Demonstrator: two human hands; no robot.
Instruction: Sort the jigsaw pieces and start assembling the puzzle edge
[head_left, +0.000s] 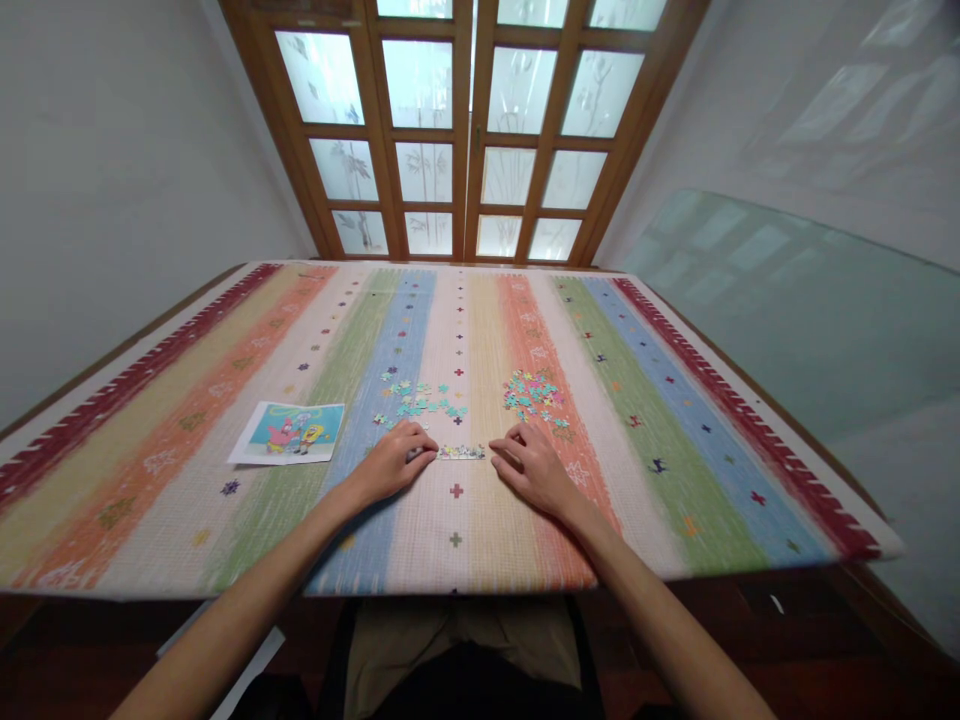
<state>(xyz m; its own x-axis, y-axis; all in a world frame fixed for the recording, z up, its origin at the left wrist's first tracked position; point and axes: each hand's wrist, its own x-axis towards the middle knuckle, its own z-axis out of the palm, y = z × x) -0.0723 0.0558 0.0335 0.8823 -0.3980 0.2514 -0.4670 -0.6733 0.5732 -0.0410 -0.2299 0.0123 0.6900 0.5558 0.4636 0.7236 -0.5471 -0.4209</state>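
A short strip of joined puzzle pieces (461, 452) lies on the striped table mat (675, 450) between my hands. My left hand (395, 462) rests at the strip's left end, fingertips curled onto it and pinching a small piece. My right hand (531, 465) lies flat at the strip's right end, fingers spread and touching the mat. Loose teal pieces (420, 400) are scattered just beyond my left hand. A denser pile of colourful pieces (534, 392) sits beyond my right hand.
A cartoon reference picture (289, 432) lies on the mat to the left. A glass sheet (787, 310) leans against the right wall. Wooden framed glass doors (465, 130) stand behind the table. The table's front edge is near my lap.
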